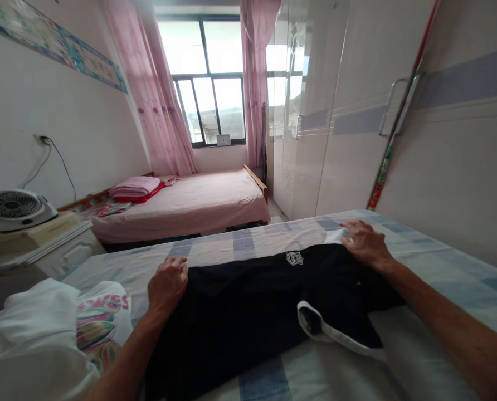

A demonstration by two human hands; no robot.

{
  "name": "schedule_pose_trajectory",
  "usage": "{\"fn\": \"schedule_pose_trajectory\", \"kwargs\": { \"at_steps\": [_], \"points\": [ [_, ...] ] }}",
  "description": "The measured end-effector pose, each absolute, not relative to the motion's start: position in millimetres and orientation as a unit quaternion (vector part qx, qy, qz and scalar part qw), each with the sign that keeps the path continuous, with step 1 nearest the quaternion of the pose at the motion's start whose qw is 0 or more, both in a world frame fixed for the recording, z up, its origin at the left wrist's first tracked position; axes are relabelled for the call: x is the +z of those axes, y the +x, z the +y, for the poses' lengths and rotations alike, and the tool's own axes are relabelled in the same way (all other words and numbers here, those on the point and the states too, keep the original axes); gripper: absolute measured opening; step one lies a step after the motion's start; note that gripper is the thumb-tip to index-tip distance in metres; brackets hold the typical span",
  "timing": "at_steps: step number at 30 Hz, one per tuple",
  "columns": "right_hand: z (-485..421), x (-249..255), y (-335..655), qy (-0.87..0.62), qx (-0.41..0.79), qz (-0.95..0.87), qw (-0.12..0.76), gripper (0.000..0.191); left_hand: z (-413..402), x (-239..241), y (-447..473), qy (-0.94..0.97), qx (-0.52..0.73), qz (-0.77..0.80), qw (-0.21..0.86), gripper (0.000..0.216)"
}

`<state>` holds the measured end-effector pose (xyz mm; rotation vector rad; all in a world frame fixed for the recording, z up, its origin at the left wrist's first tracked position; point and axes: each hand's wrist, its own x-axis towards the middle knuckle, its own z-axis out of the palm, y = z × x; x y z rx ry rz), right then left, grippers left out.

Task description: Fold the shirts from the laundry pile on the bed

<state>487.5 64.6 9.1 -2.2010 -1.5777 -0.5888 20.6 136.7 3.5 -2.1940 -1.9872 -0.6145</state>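
Head view: hands (167, 284) (365, 242) flat on shirt (248, 306)

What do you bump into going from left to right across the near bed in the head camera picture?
White printed shirt → left hand → black shirt → its white-edged sleeve → right hand, all on the blue-checked bed.

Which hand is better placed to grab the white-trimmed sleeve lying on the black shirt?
Right, probably. The right hand rests flat on the black shirt on the same side as the white-trimmed sleeve. The left hand presses the shirt's far edge, across the garment.
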Motion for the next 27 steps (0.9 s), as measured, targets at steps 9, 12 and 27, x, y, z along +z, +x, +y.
{"fn": "schedule_pose_trajectory", "kwargs": {
  "at_steps": [9,12,27],
  "points": [
    [52,-15,490,-0.857,-0.061,-0.49,0.144,0.048,136,-14,50,-0.819,-0.166,-0.548,-0.05,0.036],
    [53,-18,493,-0.84,-0.052,-0.521,0.145,0.033,138,-13,47,-0.825,-0.148,-0.54,-0.074,0.039],
    [66,-17,505,-0.823,-0.002,-0.505,0.259,0.02,134,-12,48,-0.838,-0.098,-0.536,-0.026,0.016]
  ]
}}
